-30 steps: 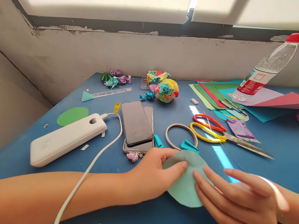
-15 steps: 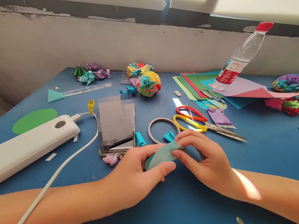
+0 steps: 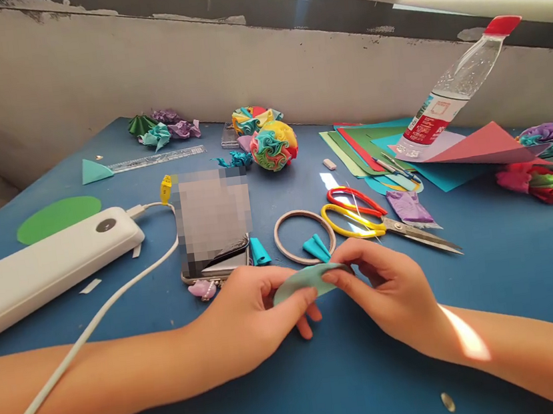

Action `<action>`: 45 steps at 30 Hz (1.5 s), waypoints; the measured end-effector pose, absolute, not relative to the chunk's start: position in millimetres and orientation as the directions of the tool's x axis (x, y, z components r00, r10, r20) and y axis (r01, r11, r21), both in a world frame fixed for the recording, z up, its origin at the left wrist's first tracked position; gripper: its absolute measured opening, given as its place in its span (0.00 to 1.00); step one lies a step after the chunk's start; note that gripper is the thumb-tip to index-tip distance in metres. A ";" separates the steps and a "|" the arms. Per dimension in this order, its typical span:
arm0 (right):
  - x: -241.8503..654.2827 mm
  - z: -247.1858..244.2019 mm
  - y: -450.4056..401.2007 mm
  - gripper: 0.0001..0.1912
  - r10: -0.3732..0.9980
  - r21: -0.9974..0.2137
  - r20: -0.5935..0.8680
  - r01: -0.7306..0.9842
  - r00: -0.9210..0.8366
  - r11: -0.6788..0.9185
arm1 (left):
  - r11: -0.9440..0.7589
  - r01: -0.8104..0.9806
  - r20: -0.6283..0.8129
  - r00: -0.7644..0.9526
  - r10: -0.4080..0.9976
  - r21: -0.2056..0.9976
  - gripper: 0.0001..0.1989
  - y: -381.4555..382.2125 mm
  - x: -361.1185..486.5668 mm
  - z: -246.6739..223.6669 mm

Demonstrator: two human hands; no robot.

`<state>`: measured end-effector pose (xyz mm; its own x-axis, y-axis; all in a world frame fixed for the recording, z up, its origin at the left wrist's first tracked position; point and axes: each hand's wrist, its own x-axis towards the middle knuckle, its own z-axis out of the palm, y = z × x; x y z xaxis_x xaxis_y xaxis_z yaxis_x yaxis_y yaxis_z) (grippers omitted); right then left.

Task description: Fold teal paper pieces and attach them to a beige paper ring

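Between my two hands is a piece of light teal paper, rounded in outline and bent over. My left hand pinches its left part, thumb on top and fingers beneath. At the right end, my right hand grips the paper's edge between thumb and fingertips. Just beyond the paper, a folded turquoise paper piece lies against a roll of tape. Another turquoise paper piece sits beside the phone, which is partly blurred out. Scissors with red and yellow handles lie beyond my right hand.
A white power bank with a cable lies at left, the cable crossing my left forearm. A bottle stands on coloured paper sheets. Paper balls, a ruler and a green paper disc lie farther back.
The paper has been turned flatter between my hands, and my right thumb has come further onto its edge. Fingers of my left hand now show below it. The view has shifted slightly.
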<state>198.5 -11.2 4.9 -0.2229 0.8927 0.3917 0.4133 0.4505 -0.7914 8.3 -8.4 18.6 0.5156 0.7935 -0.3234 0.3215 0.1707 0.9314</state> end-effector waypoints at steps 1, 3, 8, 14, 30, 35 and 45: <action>198.8 4.6 -11.7 0.03 0.890 -0.801 0.399 0.389 -0.221 0.455 | 0.161 0.341 -0.327 0.513 0.794 0.926 0.15 -8.7 8.4 18.6; 199.7 4.9 -12.3 0.04 0.904 -0.845 0.363 0.330 -0.225 0.421 | 0.158 0.346 -0.325 0.503 0.801 0.925 0.16 -9.0 8.4 19.1; 201.4 11.1 -11.2 0.08 0.876 -0.937 0.076 0.265 -0.476 0.225 | 0.198 0.277 -0.321 0.529 0.785 0.940 0.15 -8.1 8.4 18.5; 203.7 13.5 -9.5 0.09 0.843 -0.943 0.084 0.230 -0.532 0.239 | 0.198 0.284 -0.331 0.564 0.757 0.938 0.10 -7.9 8.8 16.1; 214.9 2.1 -8.0 0.19 0.853 -0.853 0.317 0.268 -0.415 0.447 | 0.088 0.145 -0.144 0.437 0.888 0.985 0.10 -6.5 4.1 18.1; 224.7 -2.5 5.4 0.20 0.587 -0.367 0.634 0.472 -0.504 0.802 | 0.092 0.142 -0.148 0.458 0.877 0.986 0.10 -7.6 2.7 18.3; 217.4 8.2 -1.5 0.11 0.450 -0.226 0.662 0.413 -0.599 0.882 | 0.116 0.044 -0.123 0.466 0.876 0.992 0.14 -5.2 5.5 19.2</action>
